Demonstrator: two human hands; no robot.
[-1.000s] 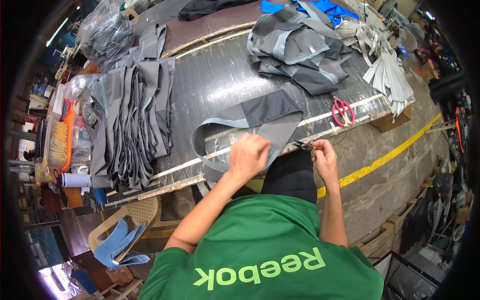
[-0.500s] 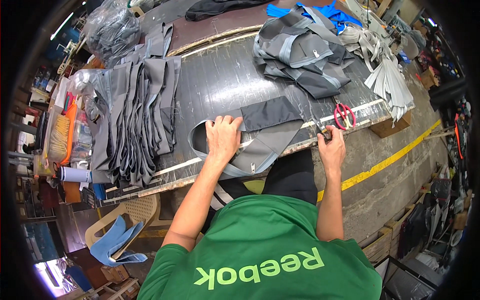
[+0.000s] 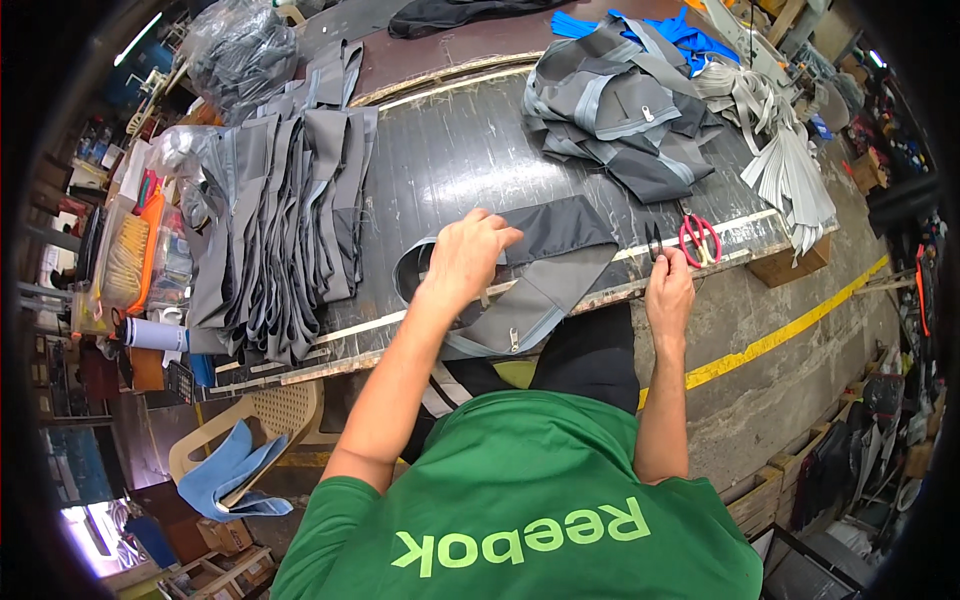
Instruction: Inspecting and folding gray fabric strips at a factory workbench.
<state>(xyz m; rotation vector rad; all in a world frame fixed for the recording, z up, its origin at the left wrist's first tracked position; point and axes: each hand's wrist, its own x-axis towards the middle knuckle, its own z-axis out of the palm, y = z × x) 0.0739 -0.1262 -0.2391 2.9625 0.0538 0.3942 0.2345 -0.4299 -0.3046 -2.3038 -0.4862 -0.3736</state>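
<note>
A grey fabric strip with a black panel and a pale blue zipper edge (image 3: 565, 278) lies folded in a loop at the table's near edge. A silver zipper pull hangs near its lower end. My left hand (image 3: 466, 255) is over the loop's left part, fingers bent and closed on the fabric; the fingertips are partly hidden. To its right, my right hand (image 3: 669, 287) grips small dark thread snips (image 3: 654, 240), blades pointing away from me. Just beyond that hand, red-handled scissors (image 3: 700, 241) lie at the table edge.
Stacked grey strips (image 3: 290, 230) hang over the table's left side. A heap of grey zippered pieces (image 3: 615, 110) lies at the far right, beside bundled pale strips (image 3: 790, 185) and blue fabric (image 3: 690, 45). A beige chair (image 3: 290, 405) stands at lower left.
My left hand has shifted right and slightly away from me over the strip. My right hand has turned the snips more upright, near the scissors. The whole view has moved slightly.
</note>
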